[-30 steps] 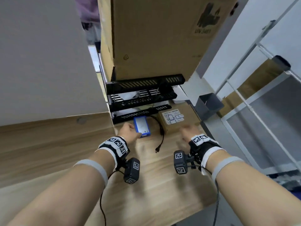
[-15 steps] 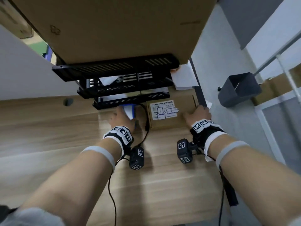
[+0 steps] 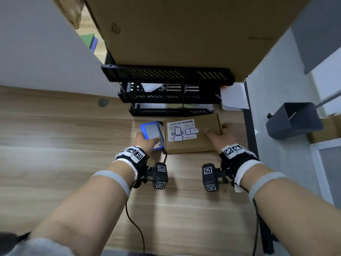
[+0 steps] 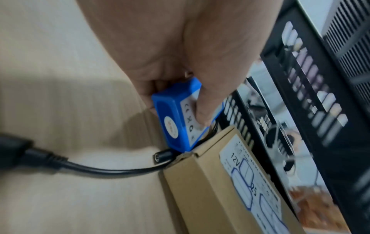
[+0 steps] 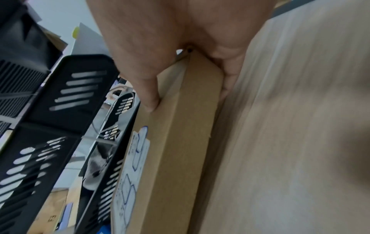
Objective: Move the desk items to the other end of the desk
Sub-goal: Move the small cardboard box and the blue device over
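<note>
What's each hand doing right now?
Left hand: grips the blue battery pack.
Right hand: grips the small cardboard box.

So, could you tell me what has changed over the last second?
The left hand reached in, took hold of the blue battery pack and tilted it up; the right hand gripped the cardboard box at its right end. The black tray rack stayed put.

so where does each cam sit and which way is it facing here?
Head: on the head, looking down at the desk; shows both forearms, left hand and right hand.
Left wrist: along the left hand, gripping the blue pack.
Right wrist: along the right hand, thumb on top of the cardboard box, fingers at its side.
Shared: all three show the box and black tray rack.
</note>
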